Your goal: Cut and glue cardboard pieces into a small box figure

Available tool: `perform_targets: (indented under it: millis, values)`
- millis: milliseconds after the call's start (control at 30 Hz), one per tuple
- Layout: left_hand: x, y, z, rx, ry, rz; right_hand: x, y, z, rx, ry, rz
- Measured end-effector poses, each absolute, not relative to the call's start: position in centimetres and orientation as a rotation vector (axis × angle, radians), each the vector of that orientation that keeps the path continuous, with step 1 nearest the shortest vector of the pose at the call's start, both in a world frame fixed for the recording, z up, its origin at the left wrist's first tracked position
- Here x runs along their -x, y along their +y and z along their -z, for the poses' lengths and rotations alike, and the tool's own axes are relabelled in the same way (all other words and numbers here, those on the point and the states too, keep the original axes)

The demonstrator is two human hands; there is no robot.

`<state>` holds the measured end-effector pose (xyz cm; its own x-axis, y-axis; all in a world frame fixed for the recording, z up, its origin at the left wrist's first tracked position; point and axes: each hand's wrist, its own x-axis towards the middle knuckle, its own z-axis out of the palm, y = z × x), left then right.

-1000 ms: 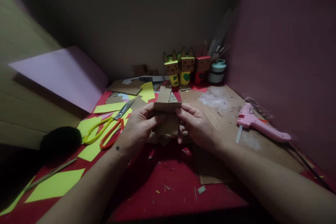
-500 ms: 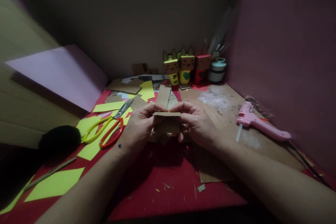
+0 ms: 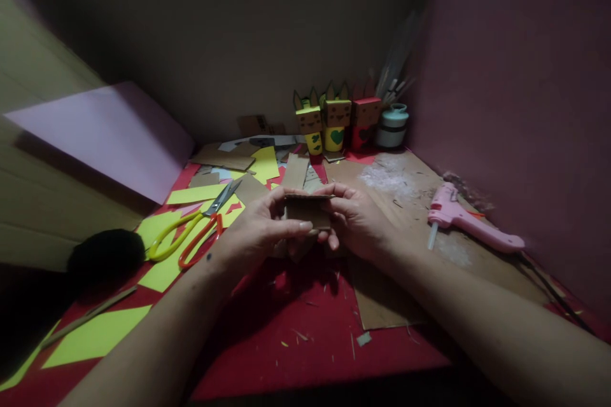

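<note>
Both my hands hold a small folded piece of brown cardboard (image 3: 308, 210) above the red table (image 3: 286, 343). My left hand (image 3: 260, 229) pinches its left side, thumb across the front. My right hand (image 3: 356, 219) grips its right side, fingers curled over the top edge. The piece is bent so its upper flap lies nearly flat. More cardboard scraps lie under my hands.
Scissors with yellow and red handles (image 3: 191, 238) lie left of my hands on yellow paper pieces (image 3: 98, 334). A pink glue gun (image 3: 470, 226) rests at the right on a cardboard sheet (image 3: 410, 184). Three small box figures (image 3: 337, 124) and a jar (image 3: 392, 127) stand at the back. A pink sheet (image 3: 109, 133) leans at the left.
The upright cardboard strip has been folded down toward me over the second. My hands have closed in on it and lowered slightly.
</note>
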<state>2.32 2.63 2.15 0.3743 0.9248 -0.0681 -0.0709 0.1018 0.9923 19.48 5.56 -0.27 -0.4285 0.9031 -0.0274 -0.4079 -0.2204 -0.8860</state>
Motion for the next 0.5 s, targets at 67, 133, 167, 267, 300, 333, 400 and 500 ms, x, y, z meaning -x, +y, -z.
perform_targets:
  millis: [67,133,167,267,300,333,400,500]
  values:
    - [-2.3,2.7,-2.0,-1.204,0.904,-0.916,-19.6,5.5,0.3,0.676,-1.108,-1.835]
    - [-2.3,2.7,-1.9,-1.17,0.949,-0.934,-19.7,5.3,0.3,0.647,-1.187,-1.859]
    - [-2.3,2.7,-1.9,-1.154,0.975,-0.945,-19.7,5.2,0.2,0.635,-1.229,-1.856]
    - [-2.2,2.6,-2.0,-1.138,1.008,-0.975,-19.6,4.9,0.1,0.62,-1.313,-1.83]
    - [-2.2,2.6,-2.1,-1.143,1.008,-0.976,-19.6,4.9,0.0,0.624,-1.325,-1.824]
    - [-2.2,2.6,-2.1,-1.148,1.008,-0.974,-19.5,4.8,0.0,0.629,-1.332,-1.822]
    - [-2.2,2.6,-2.2,-1.15,1.006,-0.972,-19.4,4.6,-0.2,0.636,-1.336,-1.821]
    - [-2.3,2.6,-2.1,-1.149,0.973,-0.987,-19.5,4.5,-0.2,0.648,-1.339,-1.808]
